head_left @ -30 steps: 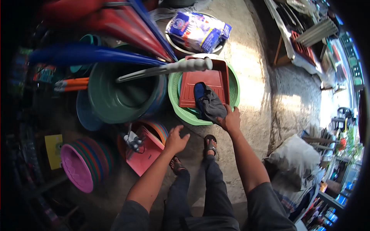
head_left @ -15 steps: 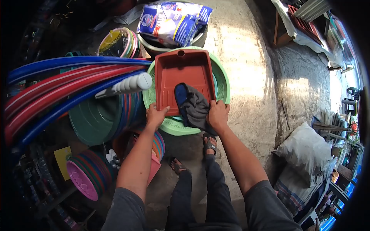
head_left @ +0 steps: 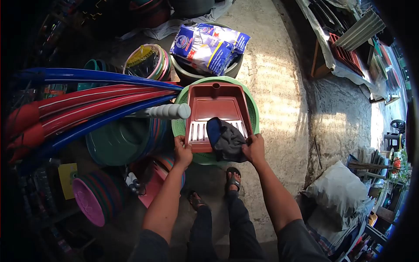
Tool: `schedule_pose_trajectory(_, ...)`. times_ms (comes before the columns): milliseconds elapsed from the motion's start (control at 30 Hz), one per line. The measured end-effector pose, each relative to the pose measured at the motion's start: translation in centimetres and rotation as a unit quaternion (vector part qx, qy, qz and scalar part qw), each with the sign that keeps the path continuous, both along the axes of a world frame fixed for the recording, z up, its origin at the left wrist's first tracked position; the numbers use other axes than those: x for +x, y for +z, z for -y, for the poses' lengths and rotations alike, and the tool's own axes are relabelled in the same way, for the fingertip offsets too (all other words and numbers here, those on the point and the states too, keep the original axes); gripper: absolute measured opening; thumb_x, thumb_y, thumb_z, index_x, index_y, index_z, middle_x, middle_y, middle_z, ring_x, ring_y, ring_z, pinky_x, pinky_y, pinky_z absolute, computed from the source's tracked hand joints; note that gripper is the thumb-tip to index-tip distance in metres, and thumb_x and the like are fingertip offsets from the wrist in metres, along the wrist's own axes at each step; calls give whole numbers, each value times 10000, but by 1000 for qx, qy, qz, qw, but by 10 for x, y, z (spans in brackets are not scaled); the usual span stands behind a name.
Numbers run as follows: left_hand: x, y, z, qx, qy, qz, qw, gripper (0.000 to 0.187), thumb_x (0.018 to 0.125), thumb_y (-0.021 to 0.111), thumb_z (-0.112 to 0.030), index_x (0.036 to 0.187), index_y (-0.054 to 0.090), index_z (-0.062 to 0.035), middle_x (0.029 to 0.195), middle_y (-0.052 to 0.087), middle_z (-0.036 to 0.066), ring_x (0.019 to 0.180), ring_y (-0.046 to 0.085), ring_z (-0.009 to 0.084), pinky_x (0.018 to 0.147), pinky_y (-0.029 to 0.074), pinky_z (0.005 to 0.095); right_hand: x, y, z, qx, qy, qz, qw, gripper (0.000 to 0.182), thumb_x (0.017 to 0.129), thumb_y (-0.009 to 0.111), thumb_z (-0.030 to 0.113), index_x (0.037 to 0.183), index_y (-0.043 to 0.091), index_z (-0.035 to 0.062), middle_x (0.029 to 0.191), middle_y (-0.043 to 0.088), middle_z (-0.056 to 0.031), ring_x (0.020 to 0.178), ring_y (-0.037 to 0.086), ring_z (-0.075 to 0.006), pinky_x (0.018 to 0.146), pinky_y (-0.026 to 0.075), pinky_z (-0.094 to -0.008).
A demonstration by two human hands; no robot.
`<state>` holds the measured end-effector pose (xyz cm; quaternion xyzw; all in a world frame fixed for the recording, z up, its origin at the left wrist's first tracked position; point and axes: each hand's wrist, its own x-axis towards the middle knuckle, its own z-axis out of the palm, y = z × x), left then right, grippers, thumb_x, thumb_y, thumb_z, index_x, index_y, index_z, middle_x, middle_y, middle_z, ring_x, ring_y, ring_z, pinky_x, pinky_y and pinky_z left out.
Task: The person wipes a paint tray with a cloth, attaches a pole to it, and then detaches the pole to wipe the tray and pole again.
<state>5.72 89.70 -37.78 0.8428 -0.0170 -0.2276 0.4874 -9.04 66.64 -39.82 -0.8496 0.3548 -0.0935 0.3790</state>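
A reddish-brown paint tray (head_left: 218, 105) with a ribbed ramp and a hole at its far end lies over a light green basin (head_left: 254, 109), overlapping most of it. My left hand (head_left: 183, 152) is closed on the tray's near left corner. At the near right corner, my right hand (head_left: 254, 149) is closed on the tray's edge and on a dark grey cloth (head_left: 230, 142) with a blue patch. The cloth hangs bunched over the right part of the ramp and past the near edge.
Blue and red hoses (head_left: 87, 94) and a grey ribbed handle (head_left: 168, 111) reach in from the left. Blue-and-white packs (head_left: 209, 48) sit in a dark tub beyond the basin. Stacked basins (head_left: 91, 201) stand at lower left, a pale sack (head_left: 340, 187) at right.
The view has shifted, so everything sits lower in it. The tray has tilted slightly, and light now glints on its ribs. Both hands keep hold of the near corners.
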Motion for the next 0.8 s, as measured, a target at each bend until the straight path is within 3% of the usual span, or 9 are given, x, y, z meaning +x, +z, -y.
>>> schedule_pose_trajectory(100, -65, 45, -6, -54, 42, -146, 987, 320, 816, 520, 54, 1089, 369, -16, 1029, 530, 109, 949, 528, 173, 834, 421, 292, -61, 54, 20, 70, -81, -13, 994, 167, 588, 621, 88, 677, 511, -1, 771, 487, -151, 736, 498, -322, 693, 437, -386)
schedule_pose_trajectory(200, -163, 59, -30, -134, 69, -231, 961, 666, 753, 599, 79, 1308, 248, -25, 1282, 426, 162, 1192, 430, 245, 995, 373, 349, -119, 103, 28, 301, -157, -4, 941, 86, 659, 576, 6, 654, 498, 40, 610, 492, -6, 562, 480, -93, 512, 410, -258)
schedule_pose_trajectory(233, -195, 76, -36, -139, 73, -251, 955, 709, 739, 609, 83, 1328, 229, -28, 1297, 412, 164, 1217, 409, 261, 1009, 368, 362, -141, 117, 27, 366, -150, -19, 918, 81, 652, 586, -1, 661, 518, 41, 606, 507, -3, 573, 496, -95, 526, 420, -257)
schedule_pose_trajectory(433, -245, 185, -80, -229, 72, -407, 881, 717, 727, 665, 45, 1328, 277, -10, 1194, 489, 144, 1075, 525, 245, 895, 453, 351, -196, 206, 3, 262, -62, -27, 963, 94, 619, 614, 1, 632, 529, 38, 576, 516, -6, 551, 479, -90, 517, 406, -253)
schedule_pose_trajectory(467, -244, 188, -87, -266, 105, -404, 869, 628, 772, 695, -121, 1287, 348, -32, 1149, 516, 111, 993, 549, 220, 759, 474, 344, -193, 222, 4, 243, -51, -13, 968, 103, 609, 614, 5, 616, 516, 34, 569, 512, -10, 546, 474, -90, 516, 404, -254)
schedule_pose_trajectory(533, -218, 182, -117, -400, 135, -457, 783, 672, 791, 685, -306, 1304, 332, -55, 1151, 526, 88, 965, 557, 215, 691, 455, 344, -185, 252, 15, 207, -21, 37, 977, 96, 605, 617, 21, 633, 525, 26, 579, 528, -27, 562, 500, -106, 537, 423, -260)
schedule_pose_trajectory(600, -163, 210, -126, -415, 167, -454, 771, 773, 781, 660, -429, 1348, 275, -72, 1223, 486, 72, 1005, 551, 231, 714, 447, 362, -175, 292, 30, 155, 42, 73, 984, 108, 605, 620, 49, 651, 528, 15, 597, 543, -37, 583, 519, -113, 557, 440, -267)
schedule_pose_trajectory(700, -122, 291, -135, -503, 111, -334, 789, 779, 770, 679, -402, 1350, 279, -70, 1241, 474, 79, 1055, 531, 235, 808, 438, 389, -156, 355, 32, 163, 130, 102, 973, 108, 592, 595, 22, 695, 567, 12, 616, 552, -19, 605, 506, -87, 560, 434, -252)
schedule_pose_trajectory(800, -118, 340, -141, -514, -179, -329, 772, 733, 761, 698, -322, 1337, 329, -61, 1196, 524, 96, 1065, 545, 240, 903, 445, 386, -141, 411, 0, 148, 206, 89, 963, 228, 601, 599, 26, 827, 615, 13, 686, 594, -24, 667, 542, -94, 625, 463, -260)
